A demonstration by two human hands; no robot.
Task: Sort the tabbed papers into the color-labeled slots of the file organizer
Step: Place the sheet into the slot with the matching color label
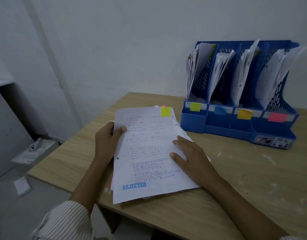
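Paper stack [149,153] lies on desk [253,179], long axis running away from person, yellow tab [165,111] at far end toward organizer [239,118]. Left hand [106,141] pinches top sheet's left edge; right hand [189,155] rests flat on it.

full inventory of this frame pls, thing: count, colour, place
file organizer: 1, blue, four slots, far right of table
slot labels: 4, yellow, blue, orange, pink, left to right along organizer front
filed papers: white, some in every slot
paper stack: 1, white, table near edge; top sheet stamped REJECTED
yellow tab: 1, top sheet's far edge
pink tab: 1, peeking behind stack
table: 1, light wood
left hand: grips stack's left edge
right hand: flat on top sheet
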